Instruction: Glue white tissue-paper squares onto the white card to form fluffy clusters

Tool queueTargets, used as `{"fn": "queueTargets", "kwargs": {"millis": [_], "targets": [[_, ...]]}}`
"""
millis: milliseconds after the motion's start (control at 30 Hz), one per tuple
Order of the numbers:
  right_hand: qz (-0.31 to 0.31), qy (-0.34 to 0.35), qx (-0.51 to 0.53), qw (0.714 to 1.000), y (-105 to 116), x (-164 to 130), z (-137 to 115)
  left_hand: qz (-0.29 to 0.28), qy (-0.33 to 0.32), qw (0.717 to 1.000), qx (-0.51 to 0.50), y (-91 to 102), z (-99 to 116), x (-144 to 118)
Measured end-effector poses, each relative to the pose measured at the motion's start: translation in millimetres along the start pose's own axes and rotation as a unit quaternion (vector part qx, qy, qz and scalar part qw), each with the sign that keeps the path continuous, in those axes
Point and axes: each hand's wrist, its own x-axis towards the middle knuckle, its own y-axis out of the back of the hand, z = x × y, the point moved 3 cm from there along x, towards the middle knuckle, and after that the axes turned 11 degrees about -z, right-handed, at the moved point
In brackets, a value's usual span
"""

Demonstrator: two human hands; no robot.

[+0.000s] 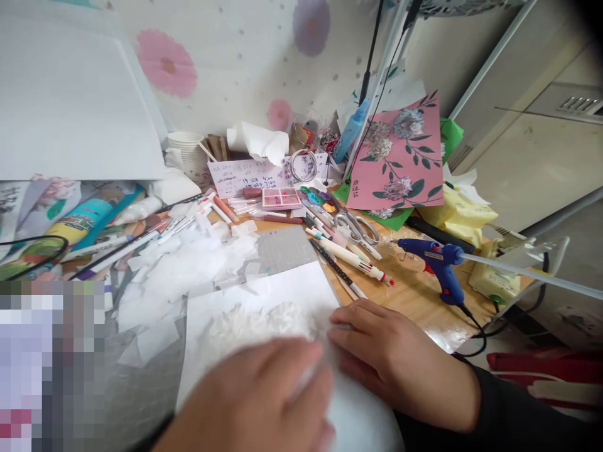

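Observation:
A white sheet of paper (301, 285) lies on the table in front of me, carrying a mass of crumpled white tissue paper (254, 323). My left hand (264, 395) is over the near part of the sheet, blurred, its fingers curled together. A whitish bit shows between those fingers, too smeared to name. On the sheet's right side rests my right hand (400, 358), fingers slightly bent, a little apart and lying on the paper. Left of the sheet, loose torn tissue pieces (188, 257) form a pile.
A blue glue gun (436, 257) with a long glue stick sits at right, its cord trailing. Scissors (355, 223), a multicolour pen (353, 257), a pink flower card (398, 157), paper cups (186, 147) and a blue-and-yellow bottle (78, 223) crowd the back and left.

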Motion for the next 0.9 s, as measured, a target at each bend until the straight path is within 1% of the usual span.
{"fn": "queueTargets", "kwargs": {"millis": [33,67,100,167,200,267,333,433,600,700,767,900], "targets": [[0.0,0.001,0.0,1.0,0,0,0,-0.022,0.03,0.999,0.019,7.5,-7,7],[0.0,0.002,0.0,1.0,-1,0,0,-0.058,0.056,0.996,0.04,12.5,-13,14],[0.0,0.002,0.002,1.0,-1,-1,1,-0.091,0.058,0.993,0.054,15.2,-18,19],[-0.001,0.0,0.005,1.0,-2,-2,2,-0.153,0.055,0.984,0.072,14.6,-24,26],[0.0,0.0,0.007,1.0,-2,-2,2,-0.175,0.048,0.981,0.075,12.5,-25,28],[-0.002,0.002,0.01,1.0,-3,-3,2,-0.196,0.043,0.976,0.081,7.6,-26,28],[-0.004,0.003,0.01,1.0,-3,-3,3,-0.201,0.048,0.975,0.084,4.0,-26,28],[-0.001,0.005,0.01,1.0,-3,-1,6,-0.193,0.06,0.976,0.081,2.3,-27,28],[0.011,0.022,-0.002,1.0,-1,8,13,-0.157,0.055,0.983,0.075,2.0,-27,27],[0.013,0.014,-0.026,0.999,-2,17,15,-0.133,0.056,0.987,0.065,1.5,-29,25],[0.011,0.003,-0.037,0.999,-3,21,15,-0.128,0.058,0.989,0.056,1.2,-30,24],[-0.001,-0.005,-0.025,1.0,-4,22,14,-0.122,0.055,0.989,0.056,1.5,-30,22]]}}
